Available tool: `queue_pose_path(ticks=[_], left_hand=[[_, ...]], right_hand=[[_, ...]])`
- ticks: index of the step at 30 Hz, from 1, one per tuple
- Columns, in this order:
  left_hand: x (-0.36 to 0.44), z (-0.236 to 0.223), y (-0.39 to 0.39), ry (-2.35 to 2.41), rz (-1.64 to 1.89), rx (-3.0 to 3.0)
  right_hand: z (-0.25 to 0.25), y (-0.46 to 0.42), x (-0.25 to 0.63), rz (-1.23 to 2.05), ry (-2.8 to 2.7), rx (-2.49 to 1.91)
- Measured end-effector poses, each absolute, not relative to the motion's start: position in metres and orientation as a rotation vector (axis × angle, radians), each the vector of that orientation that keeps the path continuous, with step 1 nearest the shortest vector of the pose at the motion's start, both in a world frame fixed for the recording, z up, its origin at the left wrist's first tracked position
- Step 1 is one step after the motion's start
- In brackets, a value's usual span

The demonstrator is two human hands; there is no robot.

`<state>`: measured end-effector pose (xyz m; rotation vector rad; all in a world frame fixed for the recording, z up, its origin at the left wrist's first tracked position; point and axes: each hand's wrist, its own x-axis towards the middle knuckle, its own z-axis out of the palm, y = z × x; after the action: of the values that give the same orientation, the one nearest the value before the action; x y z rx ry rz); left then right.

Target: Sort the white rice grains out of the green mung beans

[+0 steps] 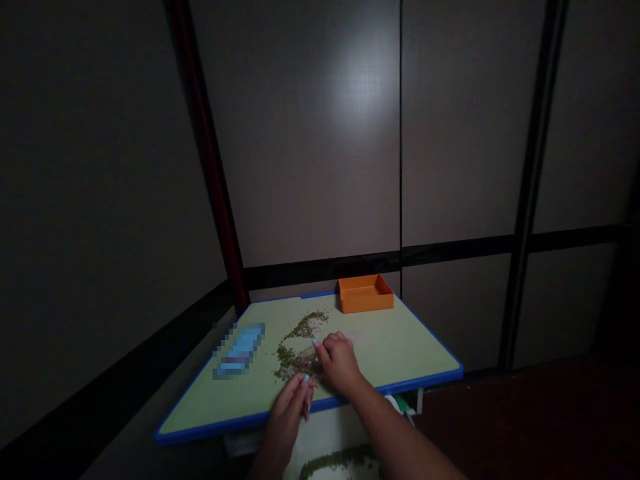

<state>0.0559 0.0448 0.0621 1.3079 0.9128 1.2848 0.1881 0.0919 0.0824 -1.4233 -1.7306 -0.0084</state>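
My left hand (293, 399) is closed near the front edge of the table, thumb and fingers pinched together. Just above and to the right, my right hand (340, 362) is also closed, its thumb pointing left. Between the two hands lies what looks like a clear plastic bag (311, 361), crumpled and shiny, and both hands grip its edges. The fingers hide part of it. Loose green-brown grains (289, 353) are scattered beside the bag, and a further patch of grains (310, 323) spreads out beyond it.
An orange open box (367, 303) stands at the table's back right. A blurred-out blue flat item (240, 351) lies on the left. The pale table (400, 350) has a blue rim. Below its front edge, more green material (340, 460) shows on a pale surface. Panelled walls stand behind.
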Motion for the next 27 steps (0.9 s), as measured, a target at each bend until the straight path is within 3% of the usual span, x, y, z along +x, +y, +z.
queue_pose_path(ticks=[19, 27], left_hand=[[0.062, 0.058, 0.02, 1.11, 0.929, 2.119], [0.042, 0.047, 0.021, 1.206, 0.923, 2.177]], right_hand=[[0.076, 0.096, 0.189, -0.001, -1.779, -1.361], [0.075, 0.097, 0.195, 0.014, -1.794, -1.321]])
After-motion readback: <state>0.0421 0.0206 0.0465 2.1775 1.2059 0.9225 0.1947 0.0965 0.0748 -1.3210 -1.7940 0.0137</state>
